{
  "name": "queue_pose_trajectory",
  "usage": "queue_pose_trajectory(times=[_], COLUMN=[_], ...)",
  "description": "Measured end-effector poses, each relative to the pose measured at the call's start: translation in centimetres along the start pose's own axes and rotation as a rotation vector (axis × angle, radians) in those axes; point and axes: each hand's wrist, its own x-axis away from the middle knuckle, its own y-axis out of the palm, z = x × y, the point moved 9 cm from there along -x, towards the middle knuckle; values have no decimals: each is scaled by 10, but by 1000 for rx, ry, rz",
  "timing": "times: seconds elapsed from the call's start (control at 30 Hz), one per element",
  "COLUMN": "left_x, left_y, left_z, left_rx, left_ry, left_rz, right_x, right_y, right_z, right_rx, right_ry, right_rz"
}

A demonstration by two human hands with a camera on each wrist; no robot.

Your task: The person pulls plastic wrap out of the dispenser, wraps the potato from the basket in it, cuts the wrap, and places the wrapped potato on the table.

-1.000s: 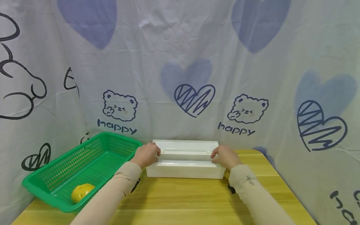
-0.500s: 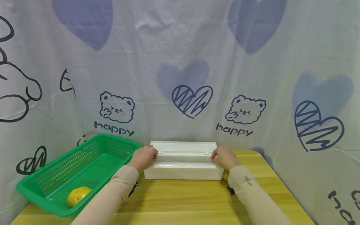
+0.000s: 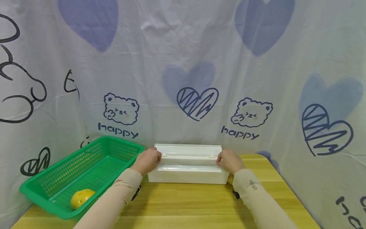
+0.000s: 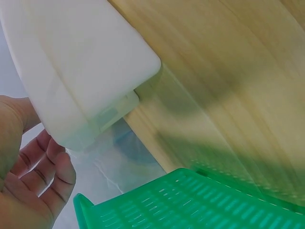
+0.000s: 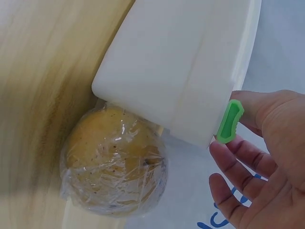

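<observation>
A long white box (image 3: 187,176), which looks like a cling film dispenser, stands at the back of the table with its lid (image 3: 187,149) raised. My left hand (image 3: 147,160) grips its left end; in the left wrist view, thumb and fingers lie on either side of the white edge. At the opposite end my right hand (image 3: 230,160) pinches the edge beside a small green plastic piece (image 5: 231,121). A clear sheen crosses the box between the hands. Below the right hand, a round yellow-brown fruit (image 5: 114,152) wrapped in clear film sits against the box.
On the left a green perforated basket (image 3: 111,173) holds a yellow fruit (image 3: 81,197). The wooden table (image 3: 183,206) extends in front of the box. A printed white curtain (image 3: 183,41) hangs close behind and on both sides.
Both hands stay at the box ends, with fingers drawn in slightly closer to the edge than a second ago. The head view shifts a little.
</observation>
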Motion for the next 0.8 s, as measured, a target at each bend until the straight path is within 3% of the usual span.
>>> queue_pose_trajectory(times=[0.37, 0.57, 0.8], left_x=[2, 1, 2], left_y=[-5, -4, -6], left_z=[1, 0, -2], left_rx=[32, 33, 24], left_ry=[5, -24, -9], left_rz=[34, -13, 21], right_x=[2, 3, -1], right_y=[-3, -3, -2], right_z=[1, 3, -1], right_rx=[21, -1, -2], right_ry=[-33, -26, -12], right_rz=[12, -46, -94])
